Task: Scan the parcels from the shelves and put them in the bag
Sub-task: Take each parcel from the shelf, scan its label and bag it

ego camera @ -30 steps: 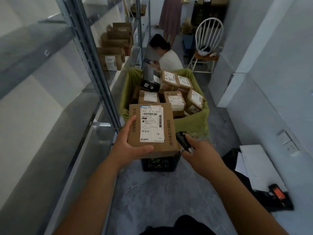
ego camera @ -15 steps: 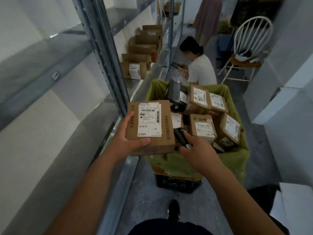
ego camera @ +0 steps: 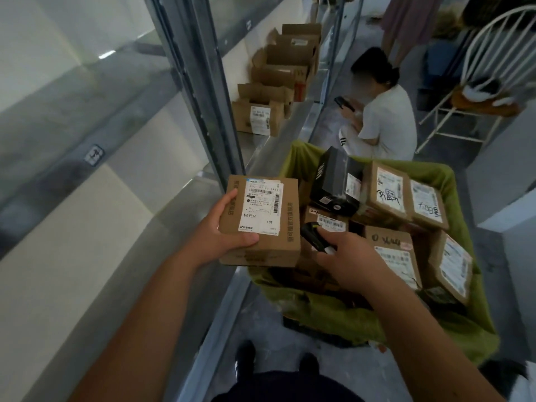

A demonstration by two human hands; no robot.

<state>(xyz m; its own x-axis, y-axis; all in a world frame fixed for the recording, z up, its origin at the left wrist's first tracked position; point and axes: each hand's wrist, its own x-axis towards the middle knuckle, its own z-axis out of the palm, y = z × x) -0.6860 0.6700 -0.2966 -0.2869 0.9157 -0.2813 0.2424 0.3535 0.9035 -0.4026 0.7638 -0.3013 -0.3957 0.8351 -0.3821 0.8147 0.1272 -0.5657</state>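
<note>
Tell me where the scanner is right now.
Head view, centre: the scanner is gripped in the right hand, just right of the box held by the left hand, over the green bag.

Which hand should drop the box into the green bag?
Probably the left hand: it already grips the box beside the green bag. The right hand is busy holding the scanner.

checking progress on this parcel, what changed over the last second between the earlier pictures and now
The person has stepped closer to the green bag, so the cardboard parcel in the left hand now hangs over the bag's near edge instead of short of it. Nothing was taken or let go: the left grip on the parcel, label up, is unchanged, and the right hand still holds the black scanner beside it.
</note>
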